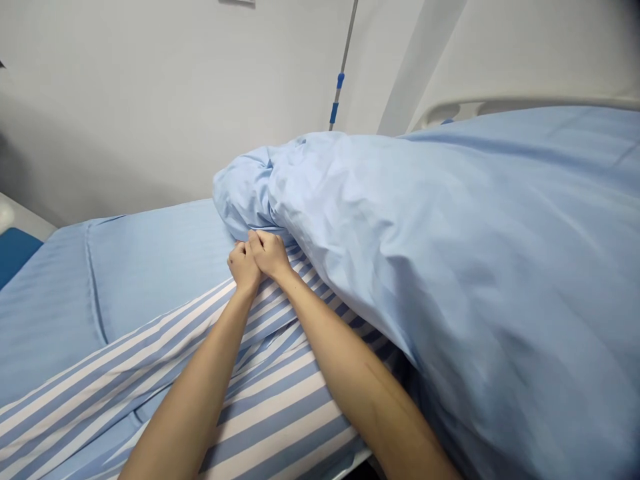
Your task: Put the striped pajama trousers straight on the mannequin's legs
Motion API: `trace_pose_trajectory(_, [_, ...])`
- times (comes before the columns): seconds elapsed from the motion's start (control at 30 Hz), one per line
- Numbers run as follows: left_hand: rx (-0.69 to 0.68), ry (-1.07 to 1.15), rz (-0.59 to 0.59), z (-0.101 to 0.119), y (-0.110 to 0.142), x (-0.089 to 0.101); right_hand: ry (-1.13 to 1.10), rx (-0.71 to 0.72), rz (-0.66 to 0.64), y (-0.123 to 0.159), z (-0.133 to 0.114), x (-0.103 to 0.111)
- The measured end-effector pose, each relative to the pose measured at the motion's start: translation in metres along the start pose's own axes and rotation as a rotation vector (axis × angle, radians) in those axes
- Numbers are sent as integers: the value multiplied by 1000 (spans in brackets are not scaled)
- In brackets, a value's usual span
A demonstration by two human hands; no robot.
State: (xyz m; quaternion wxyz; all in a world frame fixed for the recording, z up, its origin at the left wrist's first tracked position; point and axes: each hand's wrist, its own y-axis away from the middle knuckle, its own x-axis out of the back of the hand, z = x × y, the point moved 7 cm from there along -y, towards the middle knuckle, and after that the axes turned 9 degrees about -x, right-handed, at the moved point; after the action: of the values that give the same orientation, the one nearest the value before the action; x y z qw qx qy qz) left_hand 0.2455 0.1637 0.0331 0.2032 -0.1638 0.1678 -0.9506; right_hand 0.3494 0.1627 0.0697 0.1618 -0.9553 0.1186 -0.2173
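Note:
A thick light-blue quilt [380,220] lies bunched over the right part of the bed, its rounded corner folded up near the middle. My left hand [244,265] is closed at the quilt's lower edge, knuckles up. Right beside it and touching it, my right hand [270,253] is closed on the same edge. The fingertips of both are tucked under and hidden. Beneath my wrists and forearms, blue-and-white striped cloth [280,427] spreads in loose folds and runs under the quilt.
A light-blue sheet [150,257] covers the bed to the left, with a raised seam across it. Pale bed rails [530,103] stand behind the quilt at right. A thin metal pole [349,37] with blue fittings rises before the white wall [150,87].

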Motion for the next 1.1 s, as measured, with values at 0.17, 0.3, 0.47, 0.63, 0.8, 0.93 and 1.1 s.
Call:
trace_pose_trajectory(0.17, [-36, -9, -2, 8, -5, -4, -105, -99, -41, -8, 29, -9])
trace_pose_trajectory(0.3, [-66, 108, 17, 23, -11, -13, -253, -113, -46, -13, 33, -8])
trace_pose_trajectory(0.47, [-54, 33, 38, 23, -1, -24, -386, -235, 18, -14, 38, 3])
trace_pose_trajectory(0.63, [-116, -54, -59, 17, 4, -31, -257, -74, 25, -16, 19, 17])
trace_pose_trajectory(0.8, [-121, -71, -71, 18, 4, -34, -92, -43, 83, -23, 31, 23])
trace_pose_trajectory(0.93, [-91, -6, -151, 18, 4, -38, 6, -99, 114, -24, 50, 18])
trace_pose_trajectory(1.1, [-12, 68, -208, -5, -7, 23, 42, -57, 133, -20, 48, 16])
